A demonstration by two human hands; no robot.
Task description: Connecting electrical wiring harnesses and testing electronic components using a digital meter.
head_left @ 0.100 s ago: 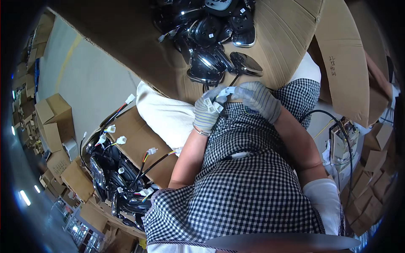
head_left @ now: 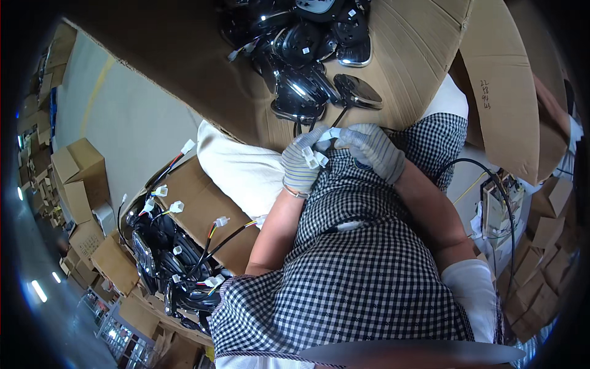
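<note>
Both hands, in grey striped gloves, meet over my lap at the near edge of a large open carton. My left hand point(head_left: 299, 165) is closed around white plastic wire connectors point(head_left: 314, 158), which stick out past its fingers. Between the fingertips of both hands runs a short whitish strip point(head_left: 330, 134); I cannot make out its exact kind. My right hand point(head_left: 376, 154) pinches the strip's other end. Black cables point(head_left: 339, 118) lead from the hands toward glossy black mirror-like housings point(head_left: 358, 92) in the carton. My fingers hide where the cables end.
The large carton point(head_left: 412, 61) holds a heap of black housings. At my left, another box point(head_left: 196, 197) is filled with black parts and cables with white connectors point(head_left: 176, 206). A black cable point(head_left: 501, 190) arches at my right. Other cartons point(head_left: 80, 175) stand on the floor.
My right hand has shifted slightly to the left and down. The connectors at my left hand have turned a little. Both hands keep their grip.
</note>
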